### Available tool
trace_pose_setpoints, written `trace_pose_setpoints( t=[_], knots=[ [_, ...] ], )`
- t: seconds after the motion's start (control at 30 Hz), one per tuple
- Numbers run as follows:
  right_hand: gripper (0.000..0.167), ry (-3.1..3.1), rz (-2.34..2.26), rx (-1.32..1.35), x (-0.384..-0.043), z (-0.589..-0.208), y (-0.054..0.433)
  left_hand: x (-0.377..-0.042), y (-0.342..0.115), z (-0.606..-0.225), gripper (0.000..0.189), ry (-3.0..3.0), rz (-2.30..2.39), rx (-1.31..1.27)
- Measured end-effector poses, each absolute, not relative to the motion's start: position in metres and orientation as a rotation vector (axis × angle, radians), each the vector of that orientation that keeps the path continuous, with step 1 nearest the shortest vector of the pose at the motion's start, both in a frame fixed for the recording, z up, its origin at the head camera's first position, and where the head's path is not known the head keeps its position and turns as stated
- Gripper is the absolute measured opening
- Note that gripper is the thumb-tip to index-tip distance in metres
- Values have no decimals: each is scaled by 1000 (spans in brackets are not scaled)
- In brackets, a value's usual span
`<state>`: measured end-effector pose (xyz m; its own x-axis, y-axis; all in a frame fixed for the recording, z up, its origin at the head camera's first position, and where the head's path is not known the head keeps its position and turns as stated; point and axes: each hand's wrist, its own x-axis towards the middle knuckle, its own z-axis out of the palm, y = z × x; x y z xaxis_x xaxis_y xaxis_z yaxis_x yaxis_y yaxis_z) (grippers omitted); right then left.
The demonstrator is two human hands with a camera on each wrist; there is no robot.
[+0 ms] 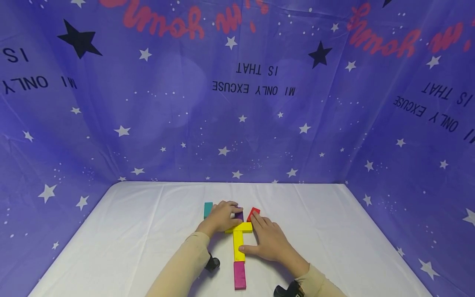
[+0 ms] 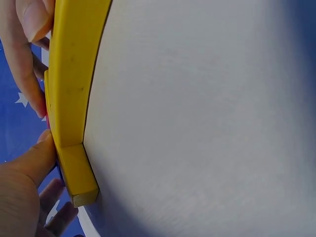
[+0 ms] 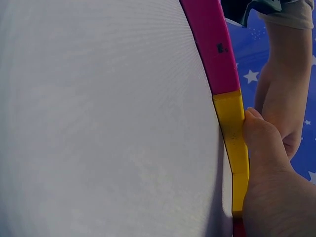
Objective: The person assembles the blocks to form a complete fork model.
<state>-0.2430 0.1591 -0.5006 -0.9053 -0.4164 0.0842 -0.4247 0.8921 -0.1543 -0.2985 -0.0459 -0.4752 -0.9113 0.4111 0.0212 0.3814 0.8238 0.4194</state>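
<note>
My left hand reaches over a purple block, its fingers curled at the far side and its thumb near a crosswise yellow block. Spread beside the row, my right hand touches a red block with extended fingers. Its thumb rests against a lengthwise yellow block. That block meets the crosswise one in a T shape, and a magenta block joins its near end. The left wrist view shows the left thumb at the yellow blocks; the purple block is mostly hidden there.
A teal block lies left of the left hand. White cloth covers the table. Purple star-patterned curtains stand at the back and both sides. Black wrist straps sit on both arms.
</note>
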Motion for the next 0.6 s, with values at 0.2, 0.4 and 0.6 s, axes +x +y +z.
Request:
trace_pose_setpoints(
  t=[0.2, 0.4, 0.6],
  knots=[
    [117, -3007, 256, 669, -242, -501, 159, -296, -46, -477, 48, 2939, 679, 647],
    [117, -3006, 265, 664, -242, -501, 158, -294, -49, -478, 45, 2961, 690, 685],
    [117, -3003, 254, 665, -242, -500, 158, -293, -61, -478, 42, 2996, 793, 691]
  ],
)
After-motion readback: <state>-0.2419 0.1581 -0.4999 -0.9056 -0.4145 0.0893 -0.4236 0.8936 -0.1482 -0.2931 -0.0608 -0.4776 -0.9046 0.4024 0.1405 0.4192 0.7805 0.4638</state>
